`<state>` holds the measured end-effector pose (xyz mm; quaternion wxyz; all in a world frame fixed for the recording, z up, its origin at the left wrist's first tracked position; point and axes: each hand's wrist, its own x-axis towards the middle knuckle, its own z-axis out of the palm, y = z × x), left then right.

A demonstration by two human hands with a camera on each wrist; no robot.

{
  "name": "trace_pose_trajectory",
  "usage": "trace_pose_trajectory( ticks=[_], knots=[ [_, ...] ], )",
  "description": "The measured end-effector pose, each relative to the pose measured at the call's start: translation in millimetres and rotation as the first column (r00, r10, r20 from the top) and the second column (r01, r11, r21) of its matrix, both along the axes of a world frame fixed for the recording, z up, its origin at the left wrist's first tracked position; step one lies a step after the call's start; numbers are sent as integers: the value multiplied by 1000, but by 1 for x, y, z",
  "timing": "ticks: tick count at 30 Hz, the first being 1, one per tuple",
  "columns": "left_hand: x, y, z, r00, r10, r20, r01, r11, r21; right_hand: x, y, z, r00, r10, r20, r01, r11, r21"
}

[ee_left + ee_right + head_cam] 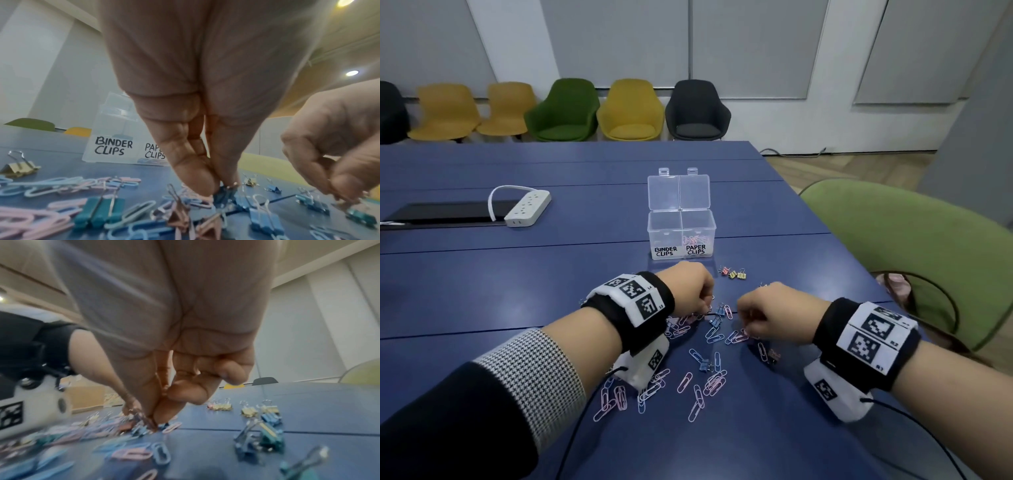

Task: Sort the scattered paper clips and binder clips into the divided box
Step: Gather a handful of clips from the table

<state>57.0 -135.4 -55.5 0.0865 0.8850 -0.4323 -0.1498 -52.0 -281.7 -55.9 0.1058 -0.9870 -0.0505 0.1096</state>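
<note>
While both hands work low over the scatter, the findings stand as follows.

Left hand: the left hand (690,291) points fingers down at the pile; in the left wrist view its thumb and fingertips (197,181) are pressed together on a small blue metal binder clip (223,194) lying on the table, so it is grasping that clip.

Right hand: the right hand (768,310) sits at 3 o'clock of the left one, fingers curled and tips pinched together down among the clips; the right wrist view is blurred there, and whether anything is caught between the tips I cannot tell.

Divided box: the clear plastic two-compartment box with hinged lid raised (680,236) stands at 12 o'clock of the hands, apart from them. Handwritten labels read BINDER CLIPS on its left cell and PAPER CLIPS on its right; pink and blue clips show in the right cell.

Scatter: pink and blue coated wire paper clips (709,380) lie mainly at 6 o'clock of the hands, mixed with binder clips; a row of small yellow and pink binder clips (732,273) sits at 1 o'clock, near the box.

Surface: dark blue panelled table (482,274).

Other: white power strip with cable (528,208) at 10 o'clock, well apart.
</note>
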Motion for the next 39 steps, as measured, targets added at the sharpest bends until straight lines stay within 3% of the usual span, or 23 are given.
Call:
trace_pose_trajectory(
  ticks=[4,8,12,14,16,18,20,22,25,29,39],
  knots=[
    [5,-2,5,997,43,-60,-49,994,-97,4,-24,3,986,-141,93,138,990,36],
    [8,-9,4,975,90,-205,-135,966,-219,4,-41,-2,964,-237,119,229,970,81],
    [10,-15,-1,862,96,-498,-290,899,-328,1,-49,-2,937,-320,142,303,944,127],
    [11,-16,0,833,86,-547,-318,883,-346,-2,-51,-1,926,-348,149,322,931,172],
    [11,-14,3,882,77,-466,-242,921,-306,-9,-48,1,933,-326,154,300,939,168],
    [9,-13,3,949,13,-315,-66,985,-158,-17,-38,3,959,-255,125,240,962,128],
    [4,-12,2,974,-84,-210,89,996,14,-25,-24,1,983,-173,58,169,983,73],
    [-2,-14,-1,979,-142,-144,155,985,79,-30,-10,-5,992,-121,-28,122,992,27],
    [-5,-20,-4,989,-135,-68,140,987,77,-31,-2,-9,994,-83,-71,83,997,-2],
    [-1,-23,-3,995,-85,-59,89,995,55,-30,-11,-10,983,-150,-110,156,987,42],
    [11,-35,7,994,88,-58,-98,974,-205,-12,-34,1,961,-248,122,247,969,19]
  ],
)
